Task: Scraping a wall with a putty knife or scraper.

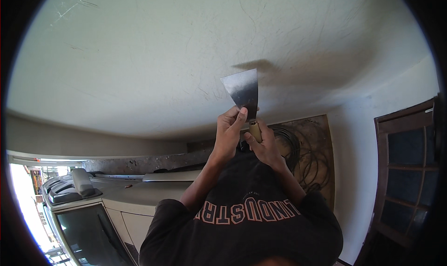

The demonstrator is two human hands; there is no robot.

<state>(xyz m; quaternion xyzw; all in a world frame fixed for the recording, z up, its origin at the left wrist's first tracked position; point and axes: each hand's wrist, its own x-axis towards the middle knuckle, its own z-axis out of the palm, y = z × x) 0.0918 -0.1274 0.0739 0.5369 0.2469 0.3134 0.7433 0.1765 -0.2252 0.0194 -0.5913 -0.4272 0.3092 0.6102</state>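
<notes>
A putty knife with a broad steel blade (243, 84) and a pale handle (255, 130) is held up in front of my chest. My left hand (229, 129) pinches the lower blade, its thumb lying on the metal. Around the handle, my right hand (264, 143) has its fingers closed and its thumb across the front. The blade's wide edge points away from me, towards a pale painted wall (167, 49) that bears scuffs and fine scratches. A shadow falls on the wall just beyond the blade; a gap appears between the two.
Coiled black cable (288, 143) lies on a brown surface (323, 136) behind my right hand. To the right is a dark wooden door (384, 136) with glass panes. A beige vehicle (129, 196) stands at the left, near a bright opening (24, 203).
</notes>
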